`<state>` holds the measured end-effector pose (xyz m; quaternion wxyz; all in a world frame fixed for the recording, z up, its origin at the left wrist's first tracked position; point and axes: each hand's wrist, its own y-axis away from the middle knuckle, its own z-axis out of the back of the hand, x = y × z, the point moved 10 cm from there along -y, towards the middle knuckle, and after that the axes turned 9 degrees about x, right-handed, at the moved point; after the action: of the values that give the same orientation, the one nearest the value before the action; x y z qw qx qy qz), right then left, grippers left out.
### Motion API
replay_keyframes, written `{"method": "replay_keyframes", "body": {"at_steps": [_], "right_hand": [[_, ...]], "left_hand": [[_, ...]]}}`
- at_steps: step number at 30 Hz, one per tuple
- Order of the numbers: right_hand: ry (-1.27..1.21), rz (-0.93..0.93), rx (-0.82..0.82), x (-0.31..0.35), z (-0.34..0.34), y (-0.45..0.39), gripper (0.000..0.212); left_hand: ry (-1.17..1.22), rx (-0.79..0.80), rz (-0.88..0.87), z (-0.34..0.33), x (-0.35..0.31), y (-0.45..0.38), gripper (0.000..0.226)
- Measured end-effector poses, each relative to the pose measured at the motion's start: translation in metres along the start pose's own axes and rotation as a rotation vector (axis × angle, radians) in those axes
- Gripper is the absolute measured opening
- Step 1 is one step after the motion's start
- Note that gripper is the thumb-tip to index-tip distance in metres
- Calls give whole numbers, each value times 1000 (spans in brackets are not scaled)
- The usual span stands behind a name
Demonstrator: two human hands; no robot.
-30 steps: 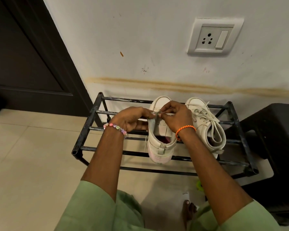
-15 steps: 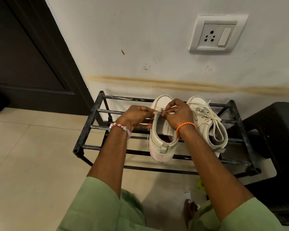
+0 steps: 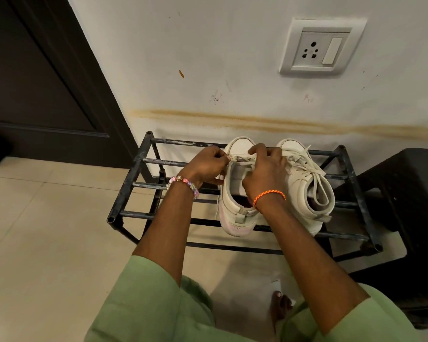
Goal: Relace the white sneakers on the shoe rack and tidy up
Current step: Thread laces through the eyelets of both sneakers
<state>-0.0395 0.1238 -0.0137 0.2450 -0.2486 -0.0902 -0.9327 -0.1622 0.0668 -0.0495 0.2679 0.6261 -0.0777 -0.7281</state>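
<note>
a black metal shoe rack of thin bars (image 3: 139,186) stands on the pale tiled floor (image 3: 47,230) against a scuffed white wall (image 3: 208,58). two white leather sneakers sit side by side on its top tier, toes towards the wall. the left white sneaker (image 3: 235,215), with a faint pink tint at its heel, is the one being worked on. the left hand (image 3: 206,165), with a pastel bead bracelet (image 3: 183,185) on its wrist, has its fingers curled and pinches a flat off-white shoelace (image 3: 240,159) at the sneaker's left edge near the toe. the right hand (image 3: 267,174), with an orange cord bracelet (image 3: 269,195) on its wrist, lies over the tongue with its fingers bent down onto the same lace; it seems to grip the lace, though the fingertips are partly hidden. the right white sneaker (image 3: 307,193) lies just beside it, touching the right hand's edge, already laced, with long loops draped over its opening. a white wall socket with a switch (image 3: 321,48) sits above, a dark wooden door (image 3: 35,70) to the left and a black plastic stool (image 3: 410,193) to the right of the rack. light green sleeves (image 3: 146,304) cover the upper arms, and bare toes (image 3: 279,304) show on the floor below.
</note>
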Motion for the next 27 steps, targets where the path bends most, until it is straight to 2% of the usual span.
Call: {"method": "replay_keyframes", "body": {"at_steps": [2,5,7,12,14,16,19,22,24,27], "right_hand": [[25,-50,-54,-7,7,5,58],[34,-98,-30,-15,5,6,57],[43,-95,-9,-16,3,6,57],[46,-90,43,-16,0,5,63],[38,-74,49,-14,-1,5,64],[1,-66,53,-13,-1,5,62],[-128,-105,28,-18,0,10,60],[-294,-135,-48,-26,4,19,48],[-356,-150,-76,-31,5,22,36],[-374,-166,-77,-32,4,23,28]], "left_hand": [[-65,-36,-21,5,-7,0,11],[-33,-100,-87,15,-22,4,12],[106,-104,-139,20,-35,10,12],[682,-50,-374,38,-92,42,18],[746,-53,-430,45,-105,50,16],[606,-97,-369,43,-100,48,15],[101,-176,-182,34,-73,32,17],[-358,-111,-48,12,-40,12,14],[-480,-109,0,6,-22,4,17],[-482,-167,11,10,-18,1,9]]}}
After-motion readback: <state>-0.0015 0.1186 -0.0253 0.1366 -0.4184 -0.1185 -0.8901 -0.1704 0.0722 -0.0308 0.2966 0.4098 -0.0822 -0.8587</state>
